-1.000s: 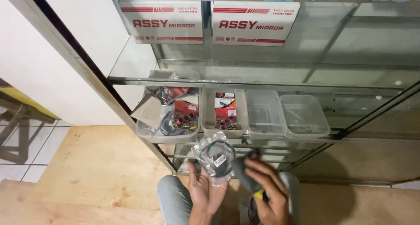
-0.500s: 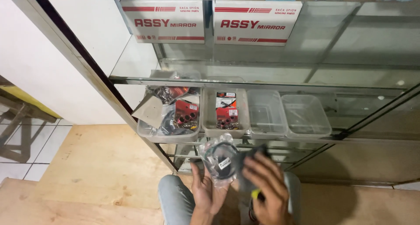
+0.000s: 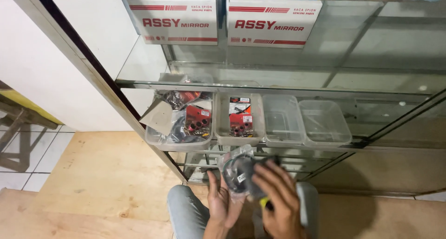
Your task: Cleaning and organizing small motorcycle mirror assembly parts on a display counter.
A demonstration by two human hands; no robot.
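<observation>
A clear plastic bag [image 3: 235, 174] with a dark coiled part and a small white label rests in my left hand [image 3: 221, 205], palm up under it. My right hand [image 3: 278, 198] covers the bag's right side with its fingers curled over it; a bit of yellow-green shows beneath that hand. Both hands are held over my knees in grey trousers [image 3: 186, 211], in front of a glass display cabinet [image 3: 278, 81].
The cabinet's lower shelf has a row of clear plastic tubs: one full of red-carded packets [image 3: 181, 125], one with a few packets [image 3: 239, 120], two empty tubs [image 3: 306, 120]. Two white boxes with red stripes [image 3: 223, 23] stand above. Wooden floor [image 3: 102, 174] lies left.
The bag has dropped slightly and my right hand has slid leftward over it, covering more of it than before.
</observation>
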